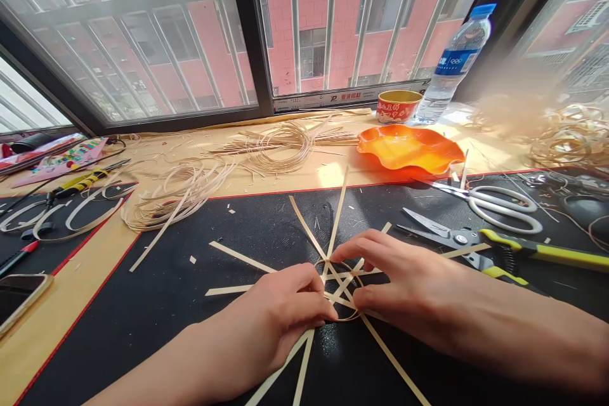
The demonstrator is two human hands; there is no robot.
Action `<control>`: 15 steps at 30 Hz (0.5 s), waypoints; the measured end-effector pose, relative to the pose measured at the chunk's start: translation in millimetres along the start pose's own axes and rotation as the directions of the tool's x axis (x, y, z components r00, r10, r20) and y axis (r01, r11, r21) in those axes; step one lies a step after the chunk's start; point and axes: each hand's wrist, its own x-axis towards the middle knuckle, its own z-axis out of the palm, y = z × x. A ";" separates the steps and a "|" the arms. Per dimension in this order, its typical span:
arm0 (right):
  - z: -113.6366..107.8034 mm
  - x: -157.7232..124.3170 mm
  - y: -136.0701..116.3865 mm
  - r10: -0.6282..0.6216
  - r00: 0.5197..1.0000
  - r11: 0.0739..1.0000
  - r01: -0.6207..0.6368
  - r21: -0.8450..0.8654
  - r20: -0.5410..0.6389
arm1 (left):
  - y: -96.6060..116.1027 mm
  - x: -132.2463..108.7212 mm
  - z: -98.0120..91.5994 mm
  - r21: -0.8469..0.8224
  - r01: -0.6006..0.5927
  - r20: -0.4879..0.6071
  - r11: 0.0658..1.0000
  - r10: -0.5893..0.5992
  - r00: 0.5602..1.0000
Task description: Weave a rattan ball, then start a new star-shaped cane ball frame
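Note:
Flat pale bamboo-like strips cross one another in a star on the black mat. A thin ring of the same material circles their crossing. My left hand is closed, thumb against fingers, on the ring's left side and the strips there. Over the right side reaches my right hand, its thumb and forefinger apart at the ring's edge, fingertips touching strips. Part of the ring and several strip ends are hidden under both hands.
Shears with yellow-green handles and white-handled scissors lie right. Behind stand an orange wavy dish, a red tin and a water bottle. Coiled strips lie left; a phone rests at the left edge.

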 end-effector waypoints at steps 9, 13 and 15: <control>-2.2 3.5 -5.3 0.050 0.980 0.990 -0.024 -0.138 0.193 | 5.6 -0.4 -2.7 0.099 -0.016 0.017 0.995 0.015 1.000; -5.1 3.9 -9.3 0.033 0.977 0.994 -0.011 -0.105 0.212 | 6.1 -1.7 -6.4 0.138 -0.003 -0.007 0.990 0.004 1.000; -6.5 3.6 -10.2 0.014 0.978 0.997 0.003 -0.083 0.206 | 5.3 -1.7 -8.0 0.161 -0.001 -0.009 0.987 0.002 1.000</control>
